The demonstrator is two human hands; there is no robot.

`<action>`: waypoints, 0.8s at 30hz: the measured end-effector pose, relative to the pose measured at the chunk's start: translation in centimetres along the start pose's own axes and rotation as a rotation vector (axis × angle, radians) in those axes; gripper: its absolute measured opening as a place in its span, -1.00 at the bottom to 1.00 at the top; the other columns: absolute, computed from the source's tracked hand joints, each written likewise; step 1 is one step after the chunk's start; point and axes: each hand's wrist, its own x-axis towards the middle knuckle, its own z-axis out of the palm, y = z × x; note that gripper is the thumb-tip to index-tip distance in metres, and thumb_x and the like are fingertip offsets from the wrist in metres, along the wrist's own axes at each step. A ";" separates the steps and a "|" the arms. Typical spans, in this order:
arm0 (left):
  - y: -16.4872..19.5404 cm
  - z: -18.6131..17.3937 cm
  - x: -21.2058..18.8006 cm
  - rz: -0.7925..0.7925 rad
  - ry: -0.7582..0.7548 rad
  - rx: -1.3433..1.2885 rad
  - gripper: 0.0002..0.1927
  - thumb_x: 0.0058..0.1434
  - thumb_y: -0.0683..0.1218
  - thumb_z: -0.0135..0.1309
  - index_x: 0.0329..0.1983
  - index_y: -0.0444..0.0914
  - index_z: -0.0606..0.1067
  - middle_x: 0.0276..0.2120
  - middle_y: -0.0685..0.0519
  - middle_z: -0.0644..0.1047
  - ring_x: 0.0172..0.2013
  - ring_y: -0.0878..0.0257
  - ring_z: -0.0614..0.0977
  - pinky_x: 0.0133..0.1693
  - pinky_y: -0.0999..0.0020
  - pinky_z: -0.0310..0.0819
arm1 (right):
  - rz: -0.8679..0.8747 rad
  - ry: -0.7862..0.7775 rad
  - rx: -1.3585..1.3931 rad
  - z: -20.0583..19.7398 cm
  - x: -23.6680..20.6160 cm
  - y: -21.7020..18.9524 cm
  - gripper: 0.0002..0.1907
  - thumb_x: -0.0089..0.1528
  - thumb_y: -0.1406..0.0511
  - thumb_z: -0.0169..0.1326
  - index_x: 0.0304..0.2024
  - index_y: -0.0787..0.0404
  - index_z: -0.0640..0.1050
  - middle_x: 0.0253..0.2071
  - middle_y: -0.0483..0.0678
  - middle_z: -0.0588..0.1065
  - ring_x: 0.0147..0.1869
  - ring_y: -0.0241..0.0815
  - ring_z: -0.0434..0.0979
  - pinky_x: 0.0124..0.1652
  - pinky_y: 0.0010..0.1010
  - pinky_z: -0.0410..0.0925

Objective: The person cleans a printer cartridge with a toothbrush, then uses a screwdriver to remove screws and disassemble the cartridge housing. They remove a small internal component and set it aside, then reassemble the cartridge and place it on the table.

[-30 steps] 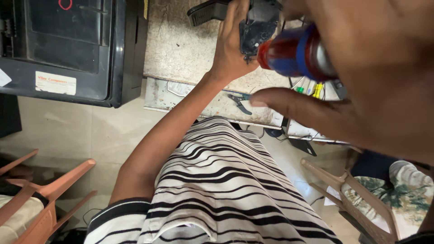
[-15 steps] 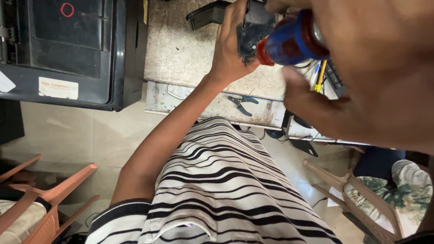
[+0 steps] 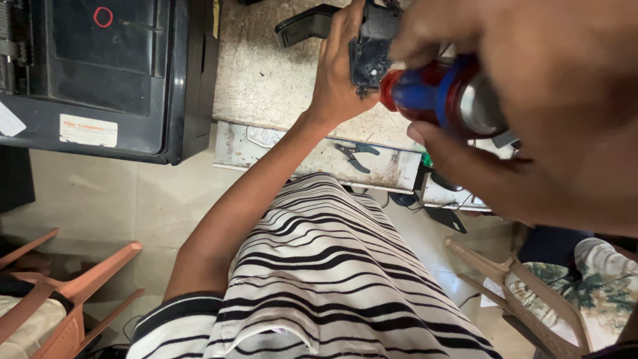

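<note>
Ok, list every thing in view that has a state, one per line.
left hand: gripping the black part
black part: held up over the table edge
right hand: wrapped around the spray can
spray can: tilted, nozzle end at the black part
pliers: lying flat, untouched
black printer: lid shut

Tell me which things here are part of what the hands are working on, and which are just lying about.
In hand:
- left hand gripping black plastic cartridge part
- right hand holding red and blue spray can

Lying about:
- black printer
- small pliers on the worn tabletop
- orange plastic chair
</note>
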 end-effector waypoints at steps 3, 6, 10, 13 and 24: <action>0.0 0.0 -0.1 0.010 0.013 -0.007 0.20 0.14 0.09 0.49 0.60 -0.13 -0.11 0.38 -0.12 0.22 0.32 -0.03 0.36 0.24 0.05 0.34 | 0.007 0.002 -0.108 0.0 0.1 -0.1 -0.49 0.18 0.26 0.33 0.07 0.34 0.44 -0.17 0.15 0.50 -0.28 0.01 0.56 -0.35 -0.24 0.36; 0.0 0.0 0.1 0.010 0.009 -0.013 0.21 0.13 0.12 0.50 0.60 -0.14 -0.10 0.36 -0.10 0.23 0.33 -0.02 0.37 0.26 0.04 0.33 | 0.058 -0.011 -0.222 0.0 0.0 -0.1 -0.47 0.20 0.12 0.32 0.05 0.30 0.46 -0.18 0.12 0.51 -0.28 0.01 0.56 -0.30 -0.23 0.39; 0.1 -0.1 0.0 0.016 0.012 -0.011 0.24 0.07 0.15 0.52 0.59 -0.13 -0.08 0.36 -0.12 0.23 0.36 -0.06 0.37 0.28 0.03 0.32 | 0.087 -0.014 -0.307 -0.1 0.0 -0.1 -0.44 0.20 0.05 0.30 0.04 0.29 0.49 -0.16 0.11 0.53 -0.26 0.02 0.57 -0.25 -0.24 0.43; 0.2 -0.1 0.0 0.001 0.006 0.016 0.20 0.13 0.08 0.48 0.61 -0.13 -0.10 0.35 -0.09 0.24 0.34 0.00 0.38 0.28 0.10 0.32 | -0.008 0.042 -0.176 -0.2 0.1 -0.3 -0.52 0.24 0.23 0.25 0.12 0.35 0.46 -0.07 0.12 0.52 -0.18 -0.05 0.58 -0.24 -0.37 0.44; 0.2 -0.1 0.1 0.019 0.007 0.005 0.16 0.11 -0.02 0.46 0.60 -0.14 -0.07 0.39 -0.09 0.23 0.33 0.01 0.39 0.26 0.09 0.37 | 0.070 0.012 -0.330 -0.6 0.2 -0.5 -0.35 0.15 -0.07 0.28 0.00 0.31 0.50 -0.26 0.04 0.53 -0.31 -0.07 0.52 -0.32 -0.28 0.38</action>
